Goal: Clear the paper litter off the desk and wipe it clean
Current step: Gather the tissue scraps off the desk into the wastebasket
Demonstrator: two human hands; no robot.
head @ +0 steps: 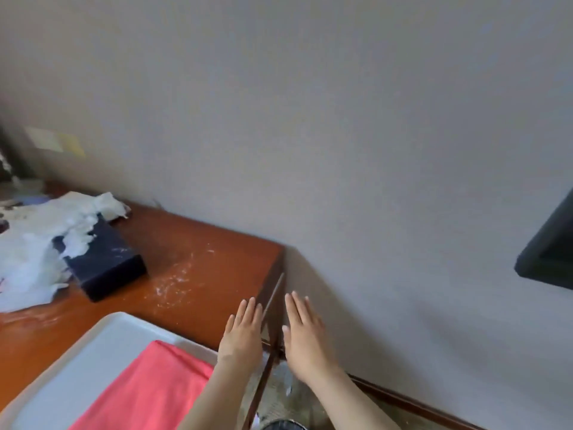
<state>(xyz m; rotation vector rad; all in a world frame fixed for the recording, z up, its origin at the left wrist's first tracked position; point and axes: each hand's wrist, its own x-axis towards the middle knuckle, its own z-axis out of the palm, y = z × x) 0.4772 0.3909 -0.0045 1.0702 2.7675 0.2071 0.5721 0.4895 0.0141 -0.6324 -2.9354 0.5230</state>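
Note:
A brown wooden desk (214, 249) runs along the wall. A heap of torn white paper (34, 243) covers its left part and drapes over a dark blue box (108, 262). Small white scraps and dust (173, 283) speckle the wood right of the box. A folded pink cloth (148, 389) lies in a white tray (102, 342) at the desk's near edge. My left hand (243, 333) is held flat with straight fingers over the desk's right corner. My right hand (305, 336) is flat too, just past the desk's right edge, over the floor. Both hold nothing.
A grey wall (341, 119) stands behind the desk, with pale sticky notes (52, 142) at the left. A dark screen corner (548, 246) juts in at the right. A wooden skirting board (412, 405) runs along the floor. Dim clutter sits at the far left.

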